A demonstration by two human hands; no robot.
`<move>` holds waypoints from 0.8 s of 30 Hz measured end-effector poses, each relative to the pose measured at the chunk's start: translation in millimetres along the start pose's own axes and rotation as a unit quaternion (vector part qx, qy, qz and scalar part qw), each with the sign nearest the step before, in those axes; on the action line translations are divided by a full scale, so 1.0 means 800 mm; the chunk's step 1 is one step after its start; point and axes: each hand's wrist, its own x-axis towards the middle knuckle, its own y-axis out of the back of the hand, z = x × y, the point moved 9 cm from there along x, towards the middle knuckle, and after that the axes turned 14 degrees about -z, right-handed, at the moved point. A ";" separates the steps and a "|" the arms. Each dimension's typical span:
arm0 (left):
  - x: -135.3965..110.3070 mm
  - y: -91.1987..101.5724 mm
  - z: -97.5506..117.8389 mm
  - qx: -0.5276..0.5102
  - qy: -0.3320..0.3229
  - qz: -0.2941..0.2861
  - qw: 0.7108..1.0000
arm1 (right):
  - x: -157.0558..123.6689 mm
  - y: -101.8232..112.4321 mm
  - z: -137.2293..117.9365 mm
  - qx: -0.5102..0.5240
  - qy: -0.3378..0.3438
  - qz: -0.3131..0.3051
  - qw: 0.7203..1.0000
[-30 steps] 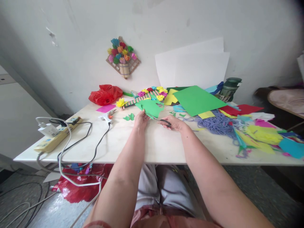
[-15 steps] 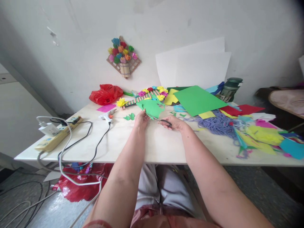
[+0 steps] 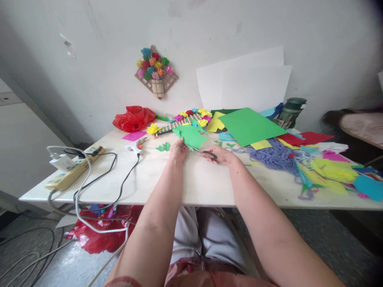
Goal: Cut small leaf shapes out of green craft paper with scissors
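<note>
My left hand (image 3: pixel 177 151) pinches the near edge of a partly cut green paper piece (image 3: pixel 192 134) above the white table (image 3: pixel 197 181). My right hand (image 3: pixel 220 154) is closed round the black handles of a pair of scissors (image 3: pixel 204 151), whose blades reach left into the green paper. Two small cut green leaf shapes (image 3: pixel 163 147) lie just left of my left hand. Behind the paper lies a striped stick frame with paper flowers (image 3: pixel 182 120).
A glue gun (image 3: pixel 135 146) and its black cord lie to the left, with a power strip (image 3: pixel 73 170) at the table's left edge. Green sheet (image 3: pixel 250 125), purple yarn (image 3: pixel 273 155) and coloured paper scraps (image 3: pixel 332 169) cover the right side. Red bag (image 3: pixel 133 118) at back.
</note>
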 end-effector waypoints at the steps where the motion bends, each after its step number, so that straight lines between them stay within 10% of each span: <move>1: 0.000 0.000 0.000 -0.002 0.000 0.001 1.000 | 0.000 0.000 0.000 0.002 0.000 -0.001 1.000; 24: -0.004 0.000 0.001 -0.025 -0.003 0.024 0.999 | 0.004 -0.002 -0.001 -0.011 0.013 -0.010 1.000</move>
